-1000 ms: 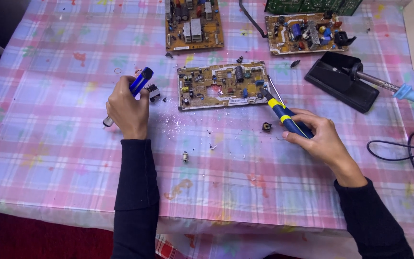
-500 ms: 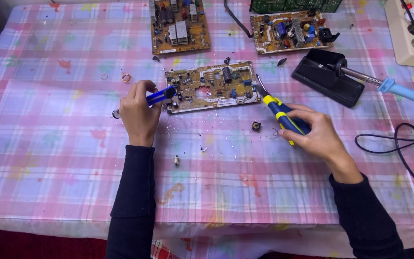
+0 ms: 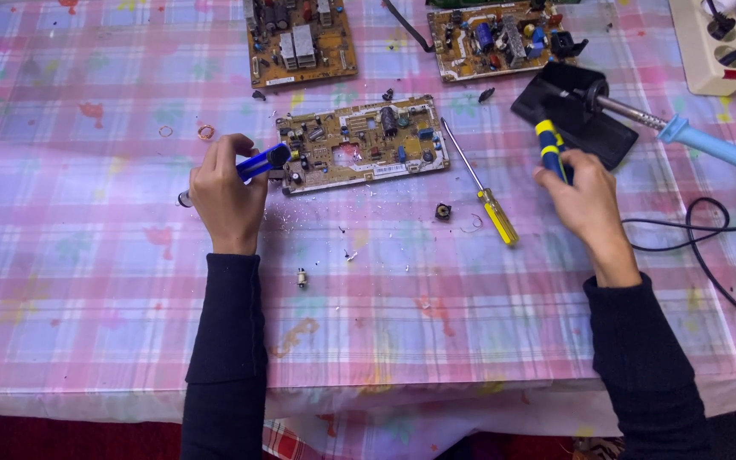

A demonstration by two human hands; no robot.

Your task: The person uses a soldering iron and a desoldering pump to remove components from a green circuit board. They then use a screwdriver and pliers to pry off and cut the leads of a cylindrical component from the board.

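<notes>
Left hand (image 3: pixel 227 192) clenched round a blue plastic desoldering pump (image 3: pixel 257 162), its tip at the left edge of the tan rectangular circuit board (image 3: pixel 364 145) on the pink checked tabletop (image 3: pixel 87 255). Three boards in view: two more lie above, side by side. One yellow-handled screwdriver (image 3: pixel 487 196) lies loose. Right hand (image 3: pixel 585 200) grasps a blue-and-yellow handled tool (image 3: pixel 551 149) by the black stand (image 3: pixel 572 106); one light-blue soldering iron (image 3: pixel 709 145) rests there.

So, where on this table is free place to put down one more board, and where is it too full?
The widest bare cloth is the near strip between the two sleeves and the table edge, holding only a tiny metal part. The far-left side, beyond the left hand, is also open. It is crowded around the middle circuit board, the yellow screwdriver, and the soldering iron stand by the right hand.
</notes>
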